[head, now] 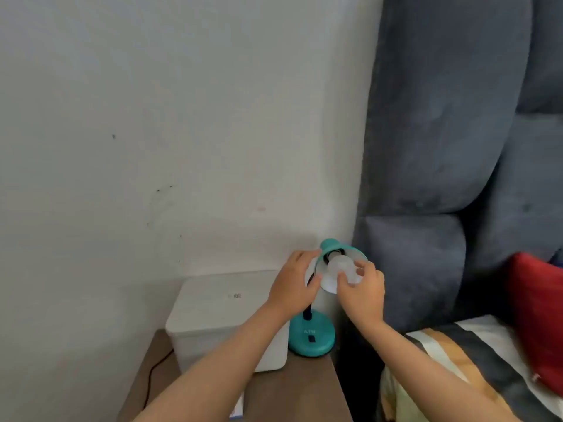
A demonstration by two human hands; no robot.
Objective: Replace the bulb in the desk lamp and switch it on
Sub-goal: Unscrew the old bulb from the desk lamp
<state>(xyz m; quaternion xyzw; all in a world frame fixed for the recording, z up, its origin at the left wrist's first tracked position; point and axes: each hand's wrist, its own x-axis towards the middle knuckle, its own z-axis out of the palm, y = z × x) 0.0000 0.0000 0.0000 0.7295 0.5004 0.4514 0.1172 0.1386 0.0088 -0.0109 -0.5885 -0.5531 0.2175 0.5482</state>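
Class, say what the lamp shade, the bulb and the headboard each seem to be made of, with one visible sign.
Lamp shade: probably painted metal, possibly plastic; smooth teal outside, white inside. Bulb: frosted white glass or plastic; matt, evenly cloudy. Headboard: grey-blue velvety fabric over padding; soft sheen, bulging panels.

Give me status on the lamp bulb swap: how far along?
Done: nothing clearly finished; no spare bulb shows. In hand: left hand steadies the teal shade by its rim, and right hand has its grip on the white bulb, which sits at the socket. Whether it is going in or out I cannot tell. Left: the base switch; the lamp looks unlit.
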